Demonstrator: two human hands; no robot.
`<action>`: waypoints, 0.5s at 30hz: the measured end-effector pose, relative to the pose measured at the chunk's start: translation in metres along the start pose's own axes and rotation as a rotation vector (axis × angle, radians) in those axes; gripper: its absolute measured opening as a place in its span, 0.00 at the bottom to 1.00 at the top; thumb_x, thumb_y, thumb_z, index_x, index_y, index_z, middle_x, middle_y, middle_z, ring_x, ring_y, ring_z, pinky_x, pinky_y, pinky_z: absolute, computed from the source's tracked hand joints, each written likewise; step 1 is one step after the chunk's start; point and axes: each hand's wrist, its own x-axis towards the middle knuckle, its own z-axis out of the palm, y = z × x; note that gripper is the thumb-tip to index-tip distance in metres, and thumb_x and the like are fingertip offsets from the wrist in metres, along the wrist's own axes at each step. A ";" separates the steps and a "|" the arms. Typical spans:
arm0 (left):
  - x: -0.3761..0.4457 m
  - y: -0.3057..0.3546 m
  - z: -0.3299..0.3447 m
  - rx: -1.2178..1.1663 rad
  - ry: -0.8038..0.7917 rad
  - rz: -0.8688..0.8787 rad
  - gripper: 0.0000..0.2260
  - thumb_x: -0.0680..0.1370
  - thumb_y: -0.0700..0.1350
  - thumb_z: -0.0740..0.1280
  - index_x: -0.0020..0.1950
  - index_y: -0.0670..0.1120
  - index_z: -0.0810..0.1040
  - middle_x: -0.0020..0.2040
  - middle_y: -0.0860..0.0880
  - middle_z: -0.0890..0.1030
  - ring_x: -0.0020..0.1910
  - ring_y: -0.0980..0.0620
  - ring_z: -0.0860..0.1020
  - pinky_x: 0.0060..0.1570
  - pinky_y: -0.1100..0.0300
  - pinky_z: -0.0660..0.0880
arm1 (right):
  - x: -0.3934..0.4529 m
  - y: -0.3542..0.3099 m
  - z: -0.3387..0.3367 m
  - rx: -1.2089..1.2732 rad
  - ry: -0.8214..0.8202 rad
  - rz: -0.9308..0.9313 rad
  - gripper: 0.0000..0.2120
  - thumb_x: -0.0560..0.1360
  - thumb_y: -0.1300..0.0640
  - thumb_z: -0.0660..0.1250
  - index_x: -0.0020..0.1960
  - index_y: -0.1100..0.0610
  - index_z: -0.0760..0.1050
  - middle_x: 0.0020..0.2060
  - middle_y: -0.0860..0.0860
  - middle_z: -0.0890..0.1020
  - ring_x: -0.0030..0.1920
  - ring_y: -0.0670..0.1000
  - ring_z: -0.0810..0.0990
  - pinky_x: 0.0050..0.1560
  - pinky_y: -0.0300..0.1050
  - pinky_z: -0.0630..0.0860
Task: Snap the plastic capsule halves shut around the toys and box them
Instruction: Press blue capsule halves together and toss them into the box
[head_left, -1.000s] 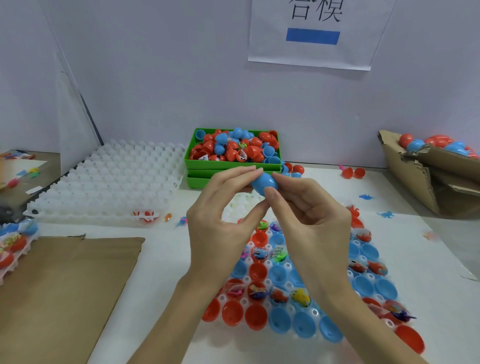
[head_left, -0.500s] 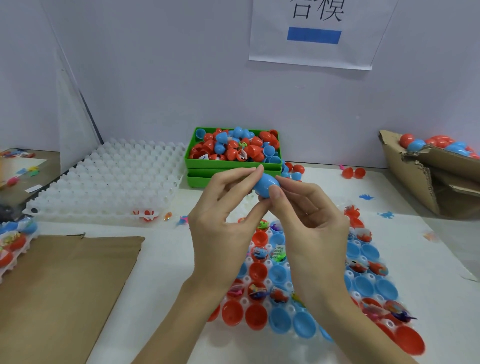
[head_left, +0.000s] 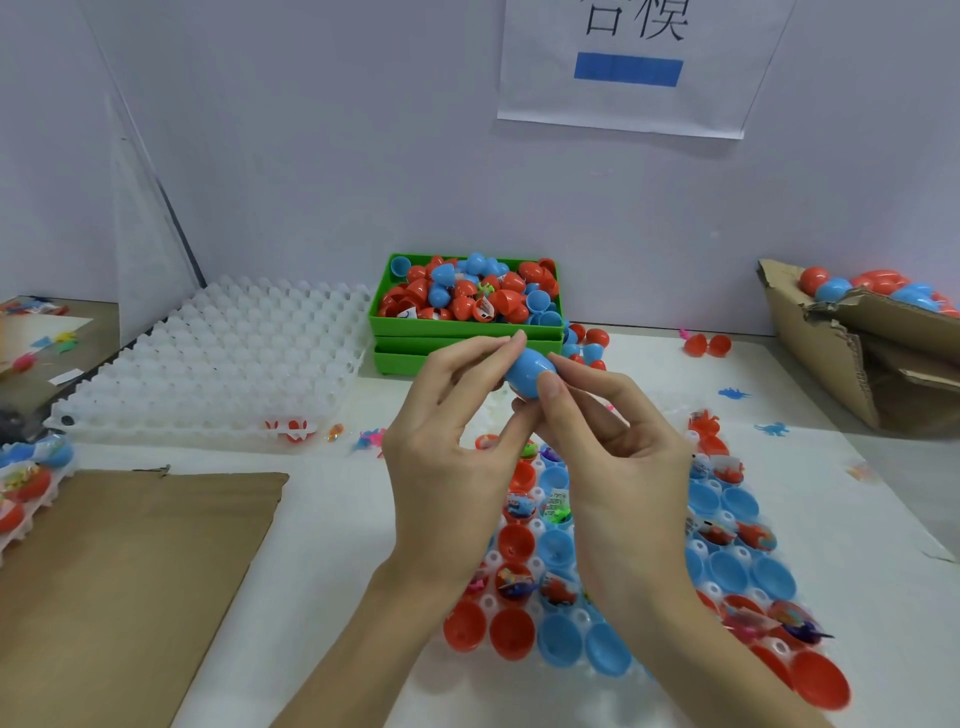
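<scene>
While both hands meet above the worktop (head_left: 332, 519), a blue capsule (head_left: 529, 370) sits pinched between them: the left hand (head_left: 447, 467) grips its far end with fingertips (head_left: 517, 339), and the right hand (head_left: 623, 483) presses its near side with the thumb. Whether the halves are fully snapped together cannot be told. Directly beneath the hands lies a tray of open red and blue halves (head_left: 727, 571), several holding toys. Beyond the hands stands a green bin (head_left: 415, 327) heaped with loose halves; to their far right, a cardboard box (head_left: 810, 353) holds finished capsules.
</scene>
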 end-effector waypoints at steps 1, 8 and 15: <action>0.000 0.000 0.000 0.006 0.004 0.003 0.19 0.74 0.36 0.79 0.64 0.40 0.84 0.59 0.48 0.83 0.60 0.56 0.81 0.60 0.62 0.79 | -0.001 0.000 0.000 0.007 -0.002 0.007 0.09 0.77 0.58 0.74 0.57 0.55 0.84 0.50 0.51 0.89 0.53 0.52 0.88 0.53 0.37 0.82; 0.008 -0.005 -0.007 -0.124 -0.042 -0.053 0.18 0.75 0.40 0.78 0.64 0.44 0.84 0.60 0.52 0.84 0.60 0.51 0.83 0.60 0.61 0.79 | 0.009 -0.003 -0.003 -0.039 -0.127 0.014 0.10 0.79 0.54 0.71 0.60 0.55 0.82 0.54 0.50 0.88 0.57 0.51 0.86 0.56 0.40 0.82; 0.020 -0.011 -0.019 -0.280 -0.179 -0.092 0.20 0.74 0.44 0.78 0.66 0.47 0.83 0.63 0.55 0.84 0.66 0.49 0.80 0.65 0.58 0.78 | 0.034 -0.014 -0.018 0.216 -0.473 0.281 0.19 0.79 0.60 0.69 0.70 0.58 0.79 0.66 0.55 0.82 0.68 0.55 0.80 0.63 0.42 0.78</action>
